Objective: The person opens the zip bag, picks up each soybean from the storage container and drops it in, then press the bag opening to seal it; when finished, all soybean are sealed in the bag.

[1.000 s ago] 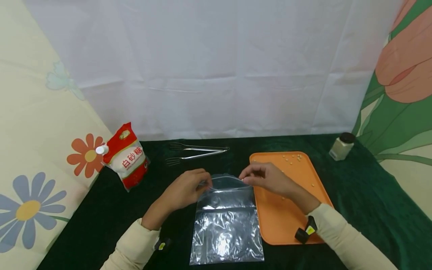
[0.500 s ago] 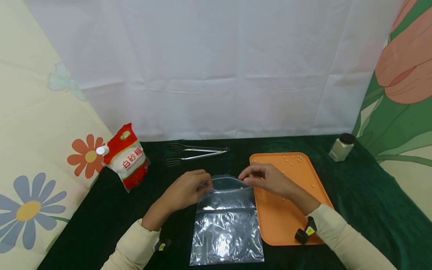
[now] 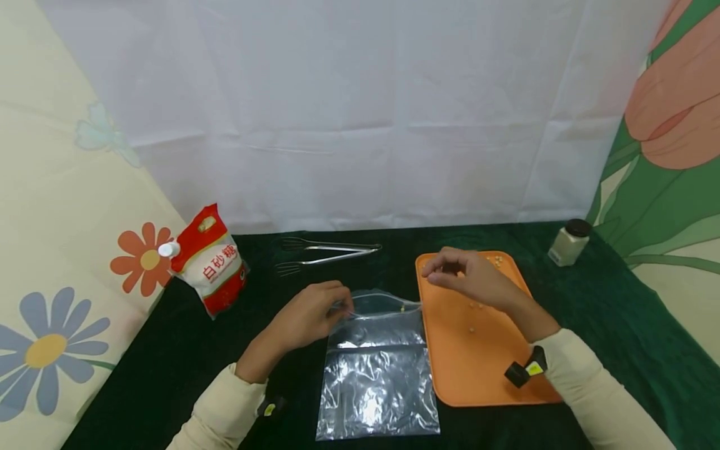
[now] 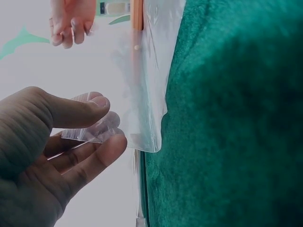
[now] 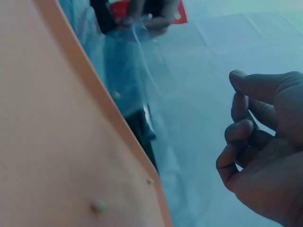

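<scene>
My left hand (image 3: 310,314) pinches the left corner of the mouth of a clear zip bag (image 3: 377,375) lying flat on the dark cloth. In the left wrist view, thumb and fingers (image 4: 113,146) grip the bag's clear edge. A small pale yellow bean (image 3: 402,309) shows just inside the mouth, near its right end. Above the upper left part of an orange tray (image 3: 450,369) hovers my right hand (image 3: 472,278), fingers loosely bent, and nothing shows between them in the right wrist view. Several beans, such as one bean (image 3: 472,329), lie scattered on the tray, partly hidden by that hand.
Metal tongs (image 3: 337,253) lie behind the bag. At the left stands a red and white pouch (image 3: 216,262) with a white cap. A dark-lidded jar (image 3: 570,244) stands at the far right, and a white cloth (image 3: 360,125) hangs behind the table.
My right hand has left the bag's mouth and moved up and right over the tray. A bean has appeared in the bag's mouth. The left hand has stayed in place.
</scene>
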A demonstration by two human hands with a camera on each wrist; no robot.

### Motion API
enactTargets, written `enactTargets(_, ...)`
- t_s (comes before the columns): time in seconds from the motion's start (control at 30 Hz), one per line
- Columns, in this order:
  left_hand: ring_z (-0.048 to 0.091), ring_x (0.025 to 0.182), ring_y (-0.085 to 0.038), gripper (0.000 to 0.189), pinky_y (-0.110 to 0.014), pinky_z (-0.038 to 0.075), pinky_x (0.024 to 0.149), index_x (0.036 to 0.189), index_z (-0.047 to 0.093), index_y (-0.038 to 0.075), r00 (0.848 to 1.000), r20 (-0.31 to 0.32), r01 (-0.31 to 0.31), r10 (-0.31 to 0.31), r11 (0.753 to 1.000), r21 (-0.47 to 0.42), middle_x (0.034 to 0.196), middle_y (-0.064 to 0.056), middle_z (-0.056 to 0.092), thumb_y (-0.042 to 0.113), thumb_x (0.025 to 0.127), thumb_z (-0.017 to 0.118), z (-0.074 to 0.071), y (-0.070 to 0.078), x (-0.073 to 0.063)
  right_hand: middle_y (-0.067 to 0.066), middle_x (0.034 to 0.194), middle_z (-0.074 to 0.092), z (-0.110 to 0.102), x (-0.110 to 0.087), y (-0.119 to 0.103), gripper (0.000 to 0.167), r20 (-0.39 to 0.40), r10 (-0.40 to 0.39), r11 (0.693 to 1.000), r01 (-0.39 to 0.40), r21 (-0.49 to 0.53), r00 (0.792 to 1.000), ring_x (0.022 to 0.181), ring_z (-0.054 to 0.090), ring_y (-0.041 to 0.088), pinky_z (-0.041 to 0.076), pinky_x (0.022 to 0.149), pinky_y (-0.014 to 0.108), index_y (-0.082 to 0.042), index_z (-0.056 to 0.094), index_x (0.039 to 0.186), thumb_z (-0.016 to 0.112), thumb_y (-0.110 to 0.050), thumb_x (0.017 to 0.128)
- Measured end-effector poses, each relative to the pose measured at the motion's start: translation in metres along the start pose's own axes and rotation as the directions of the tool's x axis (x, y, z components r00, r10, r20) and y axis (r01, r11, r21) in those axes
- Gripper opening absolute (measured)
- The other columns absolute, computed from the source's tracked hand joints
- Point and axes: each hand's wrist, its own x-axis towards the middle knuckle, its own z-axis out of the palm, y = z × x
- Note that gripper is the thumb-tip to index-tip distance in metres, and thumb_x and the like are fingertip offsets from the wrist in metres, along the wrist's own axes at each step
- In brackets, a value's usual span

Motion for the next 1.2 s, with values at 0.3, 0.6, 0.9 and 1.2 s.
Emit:
enactTargets(0.3, 0.060, 0.085, 0.000, 0.019, -0.024, 0.054, 0.076, 0.098, 0.070, 0.020, 1.000, -0.005, -0.002, 0.002, 1.000, 0.003, 0.097, 0.014, 0.061, 0.008, 0.085, 0.078, 0.001, -0.001, 0.000, -0.010, 0.095, 0.063, -0.027, -0.006, 0.006, 0.010, -0.005, -0.030, 0.935, 0.026, -0.354, 1.000, 0.077, 0.053, 0.012, 0.047, 0.068, 0.032, -0.023, 0.070, 0.105, 0.068, -0.028, 0.097)
enactTargets(0.6, 0.061, 0.085, -0.001, 0.018, -0.024, 0.054, 0.076, 0.097, 0.069, 0.021, 1.000, -0.003, 0.004, -0.004, 1.000, 0.008, 0.098, 0.014, 0.061, 0.009, 0.086, 0.077, 0.000, 0.000, 0.000, -0.004, 0.090, 0.065, -0.033, -0.007, 0.023, 0.007, -0.068, 0.124, 0.824, -0.141, -0.549, 0.990, 0.073, 0.057, 0.012, 0.049, 0.066, 0.037, -0.011, 0.074, 0.100, 0.071, -0.016, 0.095)
enactTargets(0.9, 0.060, 0.084, 0.000, 0.019, -0.023, 0.053, 0.076, 0.097, 0.069, 0.021, 1.000, 0.000, 0.002, -0.002, 1.000, 0.001, 0.097, 0.014, 0.060, 0.007, 0.086, 0.077, 0.001, 0.000, 0.000, -0.005, 0.091, 0.068, -0.037, -0.010, 0.038, 0.005, -0.073, 0.177, 0.703, -0.178, -0.688, 0.981, 0.085, 0.062, 0.019, 0.042, 0.087, 0.058, -0.016, 0.077, 0.095, 0.075, -0.016, 0.091)
enactTargets(1.2, 0.061, 0.087, -0.001, 0.020, -0.024, 0.054, 0.078, 0.098, 0.070, 0.020, 1.000, 0.003, -0.003, 0.003, 1.000, 0.004, 0.098, 0.014, 0.061, 0.007, 0.085, 0.077, 0.000, 0.000, 0.000, -0.005, 0.094, 0.070, -0.036, -0.012, 0.046, 0.007, -0.053, 0.215, 0.716, -0.194, -0.671, 0.975, 0.086, 0.063, 0.019, 0.037, 0.093, 0.062, -0.019, 0.076, 0.093, 0.075, -0.013, 0.090)
